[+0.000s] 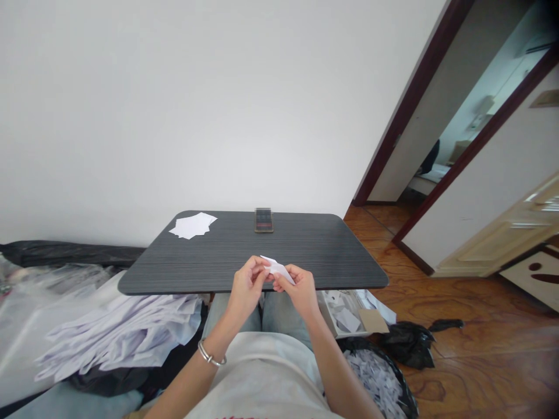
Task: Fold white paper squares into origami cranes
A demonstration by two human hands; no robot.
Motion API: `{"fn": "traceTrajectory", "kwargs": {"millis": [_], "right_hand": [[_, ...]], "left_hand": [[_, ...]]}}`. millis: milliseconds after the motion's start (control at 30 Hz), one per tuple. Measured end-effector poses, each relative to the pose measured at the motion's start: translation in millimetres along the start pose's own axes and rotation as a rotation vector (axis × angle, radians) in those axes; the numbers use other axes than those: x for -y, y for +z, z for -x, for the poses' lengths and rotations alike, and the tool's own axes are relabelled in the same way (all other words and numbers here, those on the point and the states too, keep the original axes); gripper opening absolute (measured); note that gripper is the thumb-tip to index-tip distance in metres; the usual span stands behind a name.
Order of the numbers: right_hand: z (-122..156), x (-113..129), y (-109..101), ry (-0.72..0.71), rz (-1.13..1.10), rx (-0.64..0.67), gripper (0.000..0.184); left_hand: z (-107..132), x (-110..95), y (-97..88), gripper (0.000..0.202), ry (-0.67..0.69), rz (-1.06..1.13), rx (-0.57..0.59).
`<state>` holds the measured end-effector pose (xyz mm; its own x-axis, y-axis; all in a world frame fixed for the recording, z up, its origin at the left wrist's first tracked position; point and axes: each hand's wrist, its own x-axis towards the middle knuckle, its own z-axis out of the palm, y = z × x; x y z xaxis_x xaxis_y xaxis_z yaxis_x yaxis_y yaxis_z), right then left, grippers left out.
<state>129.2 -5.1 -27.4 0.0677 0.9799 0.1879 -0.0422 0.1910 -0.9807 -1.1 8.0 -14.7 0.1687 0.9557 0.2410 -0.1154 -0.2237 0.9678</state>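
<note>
Both hands pinch one small folded white piece, paper or thin cloth [279,268], just above the front edge of the dark table [236,247]. My left hand [250,280] has its fingertips on the piece's left end. On the right end, my right hand [299,286] grips with thumb and fingers. The fold between the fingertips is partly hidden. A loose pile of flat white pieces [192,225] lies at the table's back left. At the middle of the back edge is a phone [264,220].
White cloth [126,331] is heaped at the lower left beside clear plastic. To the right below the table are an open box [343,313] of white pieces, a black bag [379,378] full of small white scraps, and another black bag [410,343] on the wooden floor.
</note>
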Motion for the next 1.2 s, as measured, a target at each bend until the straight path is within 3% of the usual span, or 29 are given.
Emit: {"fn": "traceTrajectory", "kwargs": {"millis": [200, 700, 1200], "right_hand": [[-1, -3, -3, 0.046, -0.076, 0.109, 0.018], [-5, -10, -11, 0.139, -0.117, 0.328, 0.021], [-5, -3, -29, 0.237, -0.182, 0.595, 0.034]], "left_hand": [[-3, 0, -7.7, 0.016, -0.055, -0.113, 0.087], [-7, -1, -17.1, 0.018, -0.062, -0.224, 0.094], [-9, -4, -22.3, 0.017, -0.13, -0.153, 0.106]]}}
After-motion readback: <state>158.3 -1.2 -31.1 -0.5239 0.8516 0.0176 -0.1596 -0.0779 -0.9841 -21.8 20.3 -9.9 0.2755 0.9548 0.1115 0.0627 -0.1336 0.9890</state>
